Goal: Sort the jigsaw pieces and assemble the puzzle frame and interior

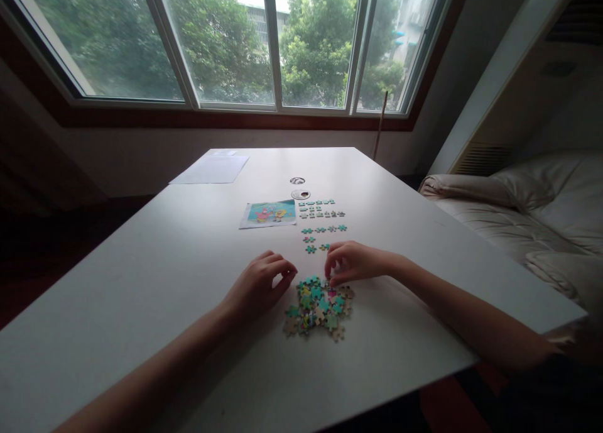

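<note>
A heap of loose jigsaw puzzle pieces [315,303], some teal and patterned, others plain brown side up, lies on the white table [141,307] in front of me. My right hand [352,261] is at the heap's far right edge, its curled fingertips closed on a puzzle piece [326,283]. To the heap's upper left, my left hand [260,278] is held with thumb and forefinger pinched together; whatever is between the tips, if anything, is too small to make out. Beyond the hands, sorted puzzle pieces [321,229] lie in short rows.
Left of the rows lies a picture sheet [271,213] with cartoon figures. Two round black-and-white items [300,195] sit behind it. A white paper [210,169] lies at the table's far left. A light sofa [518,200] stands to the right, and windows [230,43] are ahead.
</note>
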### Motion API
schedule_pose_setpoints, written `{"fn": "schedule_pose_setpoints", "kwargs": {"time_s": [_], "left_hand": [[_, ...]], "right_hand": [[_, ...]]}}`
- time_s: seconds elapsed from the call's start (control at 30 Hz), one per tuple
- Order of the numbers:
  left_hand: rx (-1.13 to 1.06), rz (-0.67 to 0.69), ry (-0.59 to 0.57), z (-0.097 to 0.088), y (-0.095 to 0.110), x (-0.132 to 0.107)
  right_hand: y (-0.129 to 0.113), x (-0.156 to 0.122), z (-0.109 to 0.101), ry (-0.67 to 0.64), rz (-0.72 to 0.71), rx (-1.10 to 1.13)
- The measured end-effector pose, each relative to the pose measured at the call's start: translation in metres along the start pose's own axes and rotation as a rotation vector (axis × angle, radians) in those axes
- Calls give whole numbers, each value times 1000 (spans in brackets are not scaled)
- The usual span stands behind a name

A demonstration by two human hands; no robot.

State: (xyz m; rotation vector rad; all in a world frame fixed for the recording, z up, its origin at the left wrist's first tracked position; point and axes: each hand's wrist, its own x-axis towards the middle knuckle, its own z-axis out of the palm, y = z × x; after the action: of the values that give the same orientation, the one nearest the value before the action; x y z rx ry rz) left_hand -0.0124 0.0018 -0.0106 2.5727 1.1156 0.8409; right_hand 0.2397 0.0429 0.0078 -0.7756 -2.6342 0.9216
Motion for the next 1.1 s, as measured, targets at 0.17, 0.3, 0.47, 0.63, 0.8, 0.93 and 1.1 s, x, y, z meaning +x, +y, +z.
{"fn": "schedule_pose_setpoints", "kwargs": {"time_s": [0.17,0.3,0.47,0.63,0.8,0.93,1.1], "left_hand": [[-3,-1,-4,-1,2,0],[0,-3,-4,0,1,0],[-19,-8,0,1,1,0],[-53,-13,-7,-1,6,1],[-92,-22,-23,-3,14,1],[-153,-40,-9,-2,20,3],[-222,-83,25,-3,24,4]], "right_hand": [[-6,0,-2,-64,16,-44],[-2,-2,-7,-94,70,-77],[-2,-1,-6,-53,100,-66],[-5,2,2,9,94,24],[-16,8,17,194,21,133],[-26,13,26,338,27,198],[-29,14,28,358,53,197]]}}
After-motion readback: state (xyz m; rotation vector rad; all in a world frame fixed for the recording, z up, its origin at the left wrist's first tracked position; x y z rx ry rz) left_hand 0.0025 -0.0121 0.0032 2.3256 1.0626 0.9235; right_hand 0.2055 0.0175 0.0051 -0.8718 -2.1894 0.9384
